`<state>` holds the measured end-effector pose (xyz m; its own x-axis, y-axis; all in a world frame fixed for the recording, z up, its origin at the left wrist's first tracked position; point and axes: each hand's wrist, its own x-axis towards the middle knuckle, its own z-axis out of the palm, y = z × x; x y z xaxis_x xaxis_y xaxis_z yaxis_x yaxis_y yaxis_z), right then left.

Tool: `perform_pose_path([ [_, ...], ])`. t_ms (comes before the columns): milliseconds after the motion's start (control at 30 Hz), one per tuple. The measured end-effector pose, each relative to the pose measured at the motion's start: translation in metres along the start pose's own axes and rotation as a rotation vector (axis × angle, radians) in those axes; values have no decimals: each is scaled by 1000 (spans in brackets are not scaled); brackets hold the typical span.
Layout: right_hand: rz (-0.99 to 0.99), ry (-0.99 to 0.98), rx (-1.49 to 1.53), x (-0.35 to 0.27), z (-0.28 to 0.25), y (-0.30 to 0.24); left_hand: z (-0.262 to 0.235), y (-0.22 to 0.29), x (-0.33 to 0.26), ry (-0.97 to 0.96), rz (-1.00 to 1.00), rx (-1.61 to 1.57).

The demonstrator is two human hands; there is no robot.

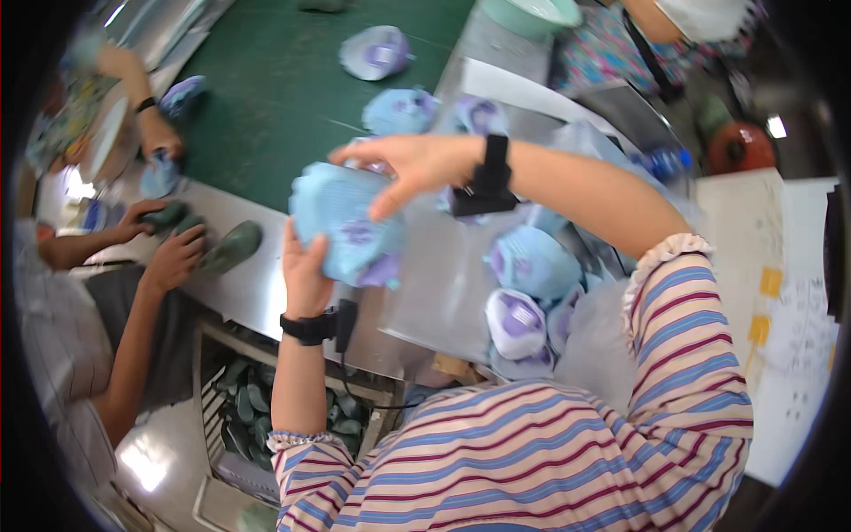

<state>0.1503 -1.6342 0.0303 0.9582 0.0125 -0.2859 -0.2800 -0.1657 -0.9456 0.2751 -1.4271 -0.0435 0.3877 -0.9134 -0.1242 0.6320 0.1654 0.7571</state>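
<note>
A light-blue shoe upper with purple trim (347,229) is raised over the near side of the metal bench. My left hand (306,270) grips its lower left side, the thumb lying across the blue face. Over the upper's top right corner reaches my right hand (412,168), thumb and fingers spread apart; blur hides how firmly it touches. Behind that hand, part of a pale upper is covered. More blue and purple uppers (536,262) are heaped to the right, with a white and purple one (515,324) below them.
A green work surface (266,97) extends ahead, bearing loose uppers (376,53). At left, a co-worker's hands (175,257) handle dark-green shoe lasts (232,246), and another person's hand (160,137) holds a blue upper. Below the bench stands a crate (211,412) filled with green lasts.
</note>
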Motion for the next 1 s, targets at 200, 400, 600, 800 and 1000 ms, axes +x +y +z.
perform_pose_path([
  [200,216,440,255,-269,7,31,83,-118,9,-708,-277,1003],
  [400,583,229,-13,-371,78,77,160,-189,31,-965,173,1234],
  [600,473,225,10,-396,78,108,115,-140,29,-1410,174,1083],
  [800,522,288,632,-384,62,174,161,-135,38,-1356,-401,846],
  [1000,508,187,112,-347,42,144,161,-225,52,-1460,-25,1214],
])
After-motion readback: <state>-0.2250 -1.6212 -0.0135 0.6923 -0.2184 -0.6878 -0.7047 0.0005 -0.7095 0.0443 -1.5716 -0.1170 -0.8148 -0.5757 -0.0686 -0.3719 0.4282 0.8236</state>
